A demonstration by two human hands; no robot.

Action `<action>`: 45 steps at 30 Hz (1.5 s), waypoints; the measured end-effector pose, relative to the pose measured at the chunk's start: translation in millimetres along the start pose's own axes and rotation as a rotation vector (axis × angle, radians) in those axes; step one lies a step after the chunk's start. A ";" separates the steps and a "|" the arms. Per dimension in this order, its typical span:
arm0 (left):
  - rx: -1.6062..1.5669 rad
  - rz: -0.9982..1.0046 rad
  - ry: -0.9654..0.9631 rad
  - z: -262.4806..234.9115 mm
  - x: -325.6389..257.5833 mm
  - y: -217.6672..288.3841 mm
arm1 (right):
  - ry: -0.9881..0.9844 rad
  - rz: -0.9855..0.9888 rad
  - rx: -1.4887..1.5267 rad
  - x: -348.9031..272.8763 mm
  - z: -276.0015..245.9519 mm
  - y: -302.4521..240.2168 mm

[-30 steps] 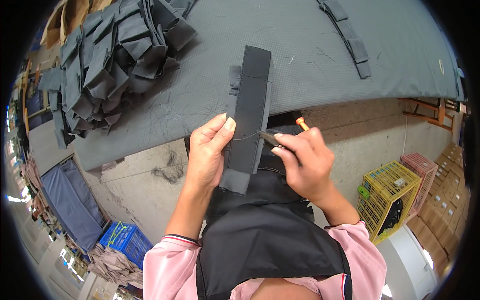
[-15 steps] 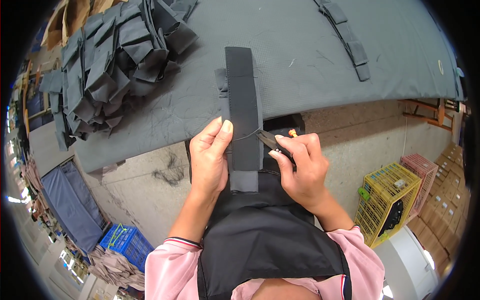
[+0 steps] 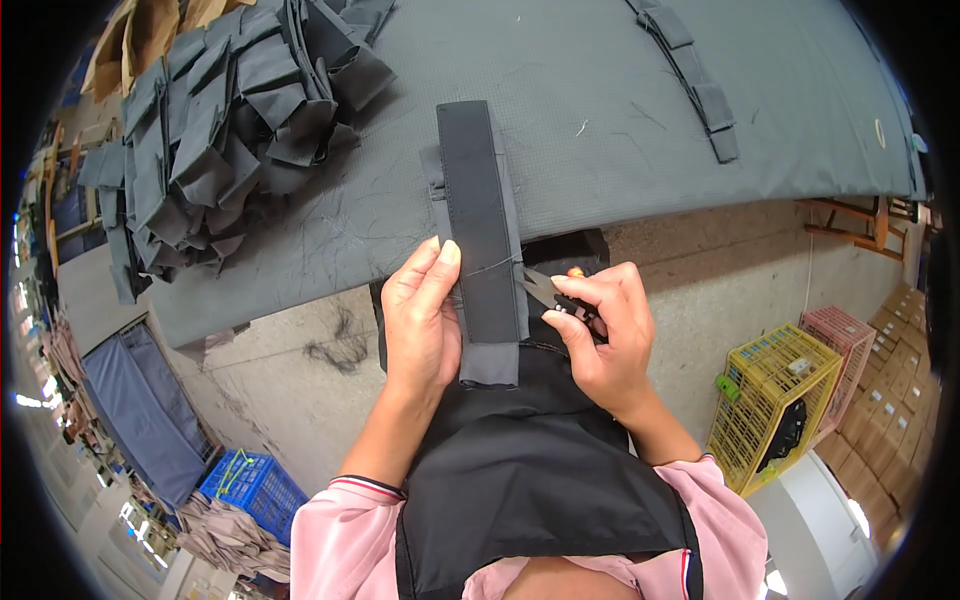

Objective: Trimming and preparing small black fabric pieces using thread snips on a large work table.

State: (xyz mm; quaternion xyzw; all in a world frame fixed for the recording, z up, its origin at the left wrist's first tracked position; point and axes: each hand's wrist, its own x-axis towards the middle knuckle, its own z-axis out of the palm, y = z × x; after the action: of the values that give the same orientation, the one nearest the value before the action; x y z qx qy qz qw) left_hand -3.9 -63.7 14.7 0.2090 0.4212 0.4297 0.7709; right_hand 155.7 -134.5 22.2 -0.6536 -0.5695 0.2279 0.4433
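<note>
A dark grey fabric strip, stitched along its edges, lies over the table's near edge and reaches down to my lap. My left hand pinches its left edge, thumb on top. In my right hand is a pair of black-handled thread snips, held closed in the fingers. The blade tips are at the strip's right edge, where a thin loose thread crosses its face. A small orange bit shows by the snips. Beneath the strip, lighter grey fabric pieces stick out at its sides and lower end.
A heap of grey fabric strips sits on the left of the grey-covered table. Another strip lies at the far right. Thread scraps are scattered about. A blue crate, a yellow crate and cardboard boxes stand below.
The fabric strip has tilted, its far end shifting left and slightly nearer. The snips have moved slightly down and right, and the thread now lies straighter across the strip.
</note>
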 end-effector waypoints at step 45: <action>-0.619 -0.634 -0.151 -8.7 7.4 -10.8 | -0.017 -0.191 0.086 9.4 37.7 -2.0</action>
State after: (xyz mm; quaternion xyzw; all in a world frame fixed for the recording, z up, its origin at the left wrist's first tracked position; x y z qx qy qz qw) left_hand -3.8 -63.7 -1.0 -0.1399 0.2586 0.2615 0.9193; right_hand 126.6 -113.6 6.9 -0.5746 -0.6228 0.2145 0.4857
